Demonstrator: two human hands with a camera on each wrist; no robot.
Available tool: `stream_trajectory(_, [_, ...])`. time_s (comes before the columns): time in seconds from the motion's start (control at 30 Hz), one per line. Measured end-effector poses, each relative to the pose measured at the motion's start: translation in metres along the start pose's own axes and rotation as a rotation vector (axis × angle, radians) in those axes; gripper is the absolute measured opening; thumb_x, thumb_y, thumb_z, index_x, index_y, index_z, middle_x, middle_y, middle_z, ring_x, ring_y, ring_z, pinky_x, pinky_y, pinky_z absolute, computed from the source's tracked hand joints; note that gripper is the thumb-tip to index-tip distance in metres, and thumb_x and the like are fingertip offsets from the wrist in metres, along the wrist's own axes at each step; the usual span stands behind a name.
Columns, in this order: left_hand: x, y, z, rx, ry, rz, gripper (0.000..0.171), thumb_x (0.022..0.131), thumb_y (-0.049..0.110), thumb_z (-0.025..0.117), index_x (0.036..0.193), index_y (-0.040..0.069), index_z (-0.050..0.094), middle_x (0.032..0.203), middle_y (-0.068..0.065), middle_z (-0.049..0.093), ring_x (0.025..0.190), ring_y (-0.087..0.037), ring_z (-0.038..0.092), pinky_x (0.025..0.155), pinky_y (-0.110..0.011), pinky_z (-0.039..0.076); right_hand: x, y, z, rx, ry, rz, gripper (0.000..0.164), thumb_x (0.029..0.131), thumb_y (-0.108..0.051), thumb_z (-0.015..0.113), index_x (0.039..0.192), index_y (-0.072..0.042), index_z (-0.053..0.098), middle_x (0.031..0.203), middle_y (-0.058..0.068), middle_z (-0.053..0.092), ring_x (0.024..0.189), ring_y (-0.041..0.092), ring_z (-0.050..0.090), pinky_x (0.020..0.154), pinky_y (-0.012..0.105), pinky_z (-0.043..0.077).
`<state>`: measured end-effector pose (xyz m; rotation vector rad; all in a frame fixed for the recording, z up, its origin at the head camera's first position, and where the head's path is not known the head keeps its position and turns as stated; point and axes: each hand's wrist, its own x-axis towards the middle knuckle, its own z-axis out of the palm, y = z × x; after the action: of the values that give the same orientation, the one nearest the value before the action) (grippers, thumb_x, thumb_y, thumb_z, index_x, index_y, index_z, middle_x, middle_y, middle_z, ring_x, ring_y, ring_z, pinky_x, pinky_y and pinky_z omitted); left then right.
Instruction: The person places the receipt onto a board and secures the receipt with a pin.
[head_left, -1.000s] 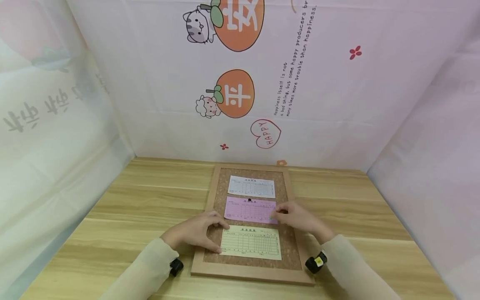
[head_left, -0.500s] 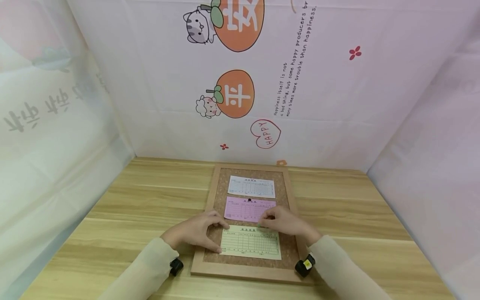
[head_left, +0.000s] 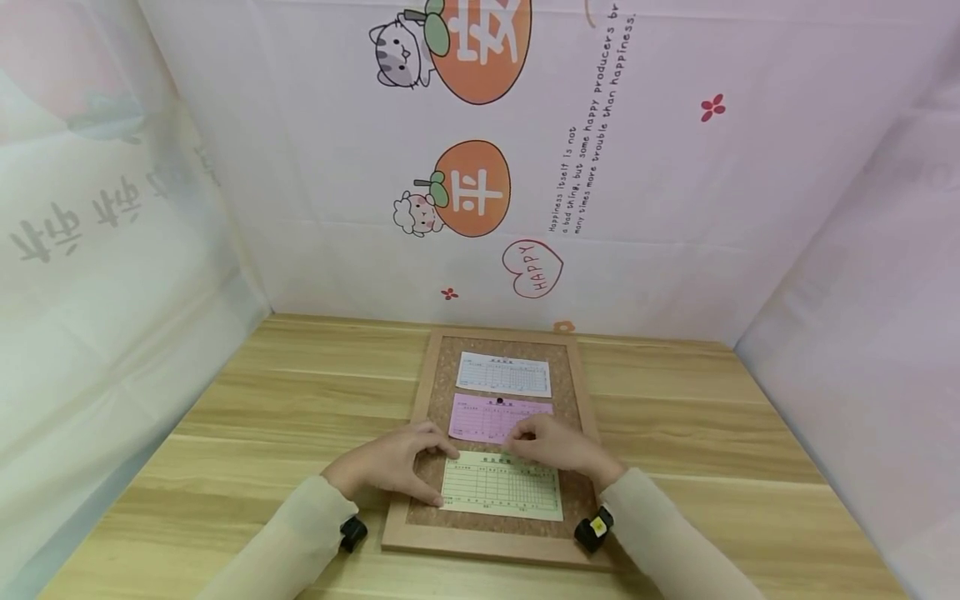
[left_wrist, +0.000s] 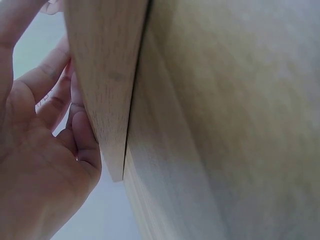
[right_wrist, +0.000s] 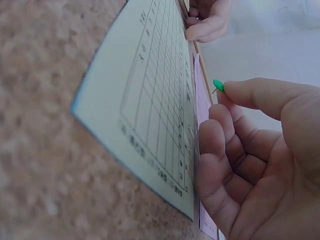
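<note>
A yellow paper form slip (head_left: 498,492) lies on the framed cork board (head_left: 480,543), nearest the person. The left hand (head_left: 393,462) rests at its left edge, thumb on the lower corner and fingertips on the upper corner. Between thumb and finger, the right hand (head_left: 555,443) pinches a green thumbtack (right_wrist: 218,85), its point showing in the right wrist view. That hand is over the slip's top edge, partly covering it and the pink slip (head_left: 472,421) beyond. In the left wrist view, the left hand reaches over the board's wooden side.
A black pin (head_left: 499,401) is at the pink slip's top middle. Farther back on the board is a white slip (head_left: 502,375). The board lies on a wood-grain table (head_left: 315,392), with printed cloth walls (head_left: 637,275) on three sides.
The right hand has moved left and slightly toward the person, from the pink slip's right side to above the middle of the yellow slip's top edge. The left hand has stayed put.
</note>
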<state>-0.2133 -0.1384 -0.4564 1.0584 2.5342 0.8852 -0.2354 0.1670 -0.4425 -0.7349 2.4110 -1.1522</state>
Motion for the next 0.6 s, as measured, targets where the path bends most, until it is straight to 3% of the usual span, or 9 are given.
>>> stream_trajectory(0.3, [-0.0002, 0.0017, 0.0001, -0.008, -0.003, -0.006, 0.06, 0.076, 0.042, 0.087, 0.127, 0.02, 0.064, 0.124, 0.011, 0.055, 0.119, -0.012, 0.049, 0.106, -0.04, 0.041, 0.0056, -0.0011, 0.0066, 0.009, -0.019, 0.024, 0.02, 0.099, -0.027, 0.065, 0.091, -0.011, 0.075, 0.073, 0.001, 0.064, 0.06, 0.011, 0.049, 0.052, 0.025, 0.041])
stream_trajectory(0.6, [-0.0007, 0.0018, 0.0001, -0.01, 0.0, -0.005, 0.061, 0.076, 0.042, 0.087, 0.128, 0.019, 0.064, 0.125, 0.01, 0.055, 0.12, -0.013, 0.049, 0.107, -0.041, 0.041, 0.0096, 0.0019, 0.0098, -0.01, -0.02, 0.065, 0.019, 0.099, -0.028, 0.065, 0.09, -0.016, 0.076, 0.064, -0.002, 0.058, 0.051, 0.009, 0.041, 0.047, 0.025, 0.035])
